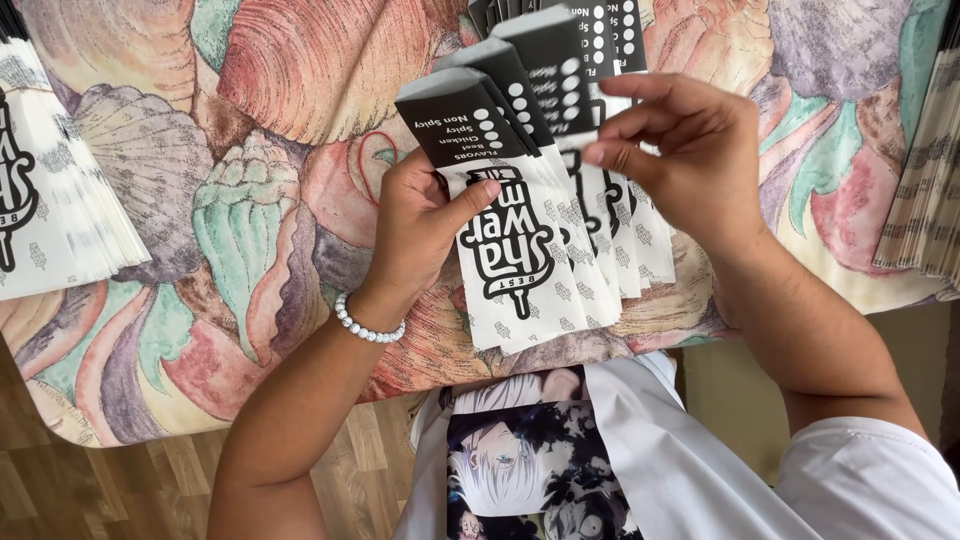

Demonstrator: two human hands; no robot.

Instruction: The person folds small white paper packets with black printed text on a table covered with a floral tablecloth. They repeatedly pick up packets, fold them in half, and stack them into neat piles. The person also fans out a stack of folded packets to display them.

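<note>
I see a bracelet (pixel 368 325) of round white beads circling the left wrist. Both forearms are bare. On the right shoulder there's a short white sleeve (pixel 870 480), and the white shirt (pixel 640 450) carries a dark cartoon print (pixel 520 470) with pale-haired faces across the chest.

Fanned paper sleeves (pixel 530 260) centre on tablecloth (pixel 250 200); sleeve stack (pixel 50 200) far left, another stack (pixel 925 190) far right.

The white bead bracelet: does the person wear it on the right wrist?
No, the white bead bracelet sits on the wrist of the left hand, while the right hand has a bare wrist.
</note>
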